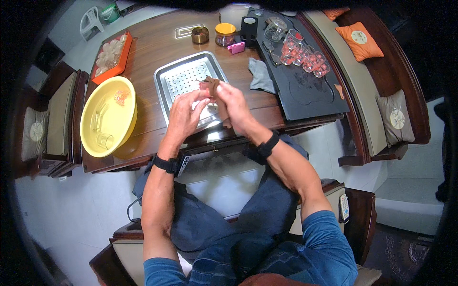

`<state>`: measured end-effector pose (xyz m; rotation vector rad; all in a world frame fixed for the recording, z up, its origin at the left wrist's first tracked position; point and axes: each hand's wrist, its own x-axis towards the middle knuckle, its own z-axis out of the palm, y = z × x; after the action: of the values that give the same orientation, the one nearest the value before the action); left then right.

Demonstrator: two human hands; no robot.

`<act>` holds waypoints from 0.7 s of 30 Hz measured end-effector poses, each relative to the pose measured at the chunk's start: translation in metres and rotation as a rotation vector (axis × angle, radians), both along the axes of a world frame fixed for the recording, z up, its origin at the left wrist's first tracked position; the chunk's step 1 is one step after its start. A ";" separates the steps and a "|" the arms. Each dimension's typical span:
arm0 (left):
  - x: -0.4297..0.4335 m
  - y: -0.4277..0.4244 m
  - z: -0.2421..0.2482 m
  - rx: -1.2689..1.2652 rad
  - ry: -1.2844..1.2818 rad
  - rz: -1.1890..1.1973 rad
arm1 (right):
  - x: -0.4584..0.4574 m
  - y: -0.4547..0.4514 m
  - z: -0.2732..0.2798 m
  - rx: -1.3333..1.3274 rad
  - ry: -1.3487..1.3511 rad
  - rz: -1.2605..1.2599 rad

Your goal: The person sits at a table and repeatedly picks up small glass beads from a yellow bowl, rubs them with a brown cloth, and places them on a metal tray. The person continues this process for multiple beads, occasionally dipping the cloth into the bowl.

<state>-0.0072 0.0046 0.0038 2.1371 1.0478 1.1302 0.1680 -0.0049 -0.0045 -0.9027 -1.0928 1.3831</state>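
Over the metal draining tray (pixel 161 87), my right hand (pixel 234 103) holds a brown cloth (pixel 212 85). My left hand (pixel 188 111) grips a small clear glass with red decoration (pixel 204 85), partly hidden by the fingers and the cloth. The cloth touches the glass and hangs down beside my right palm. The tray has a perforated insert and lies on the wooden table. To the left, a yellow plastic basin (pixel 123 137) holds several clear glasses, one with red decoration.
An orange box (pixel 125 50) of round pale items stands at the back left. Behind the tray are a brass bowl (pixel 200 35) and a yellow-lidded jar (pixel 225 34). A grey cloth (pixel 261 75) lies beside the black tea tray (pixel 304 103), which bears several red-patterned glasses (pixel 311 62).
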 end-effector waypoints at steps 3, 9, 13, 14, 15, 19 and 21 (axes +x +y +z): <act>-0.003 0.003 -0.003 -0.294 -0.230 -0.074 | -0.007 -0.008 0.000 0.331 -0.554 -0.131; -0.017 0.000 0.009 -0.729 -0.433 -0.490 | 0.021 0.010 0.016 -0.130 0.092 0.367; -0.022 0.004 0.019 -0.711 -0.593 -0.435 | 0.026 0.012 0.019 -0.148 0.160 0.359; -0.021 0.006 0.019 -0.741 -0.737 -0.471 | 0.026 0.012 0.019 -0.156 0.141 0.349; -0.018 0.006 0.019 -0.748 -0.811 -0.430 | 0.026 0.011 0.019 -0.108 0.168 0.321; 0.000 0.004 0.012 -0.817 -1.035 -0.226 | 0.027 0.013 0.018 0.055 0.227 0.188; 0.005 0.004 0.010 -0.917 -1.039 -0.093 | 0.027 0.013 0.018 0.074 0.158 0.066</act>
<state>-0.0020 0.0081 0.0137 0.6949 0.7001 1.1498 0.1948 0.0076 0.0130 -0.6976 -1.0538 1.4336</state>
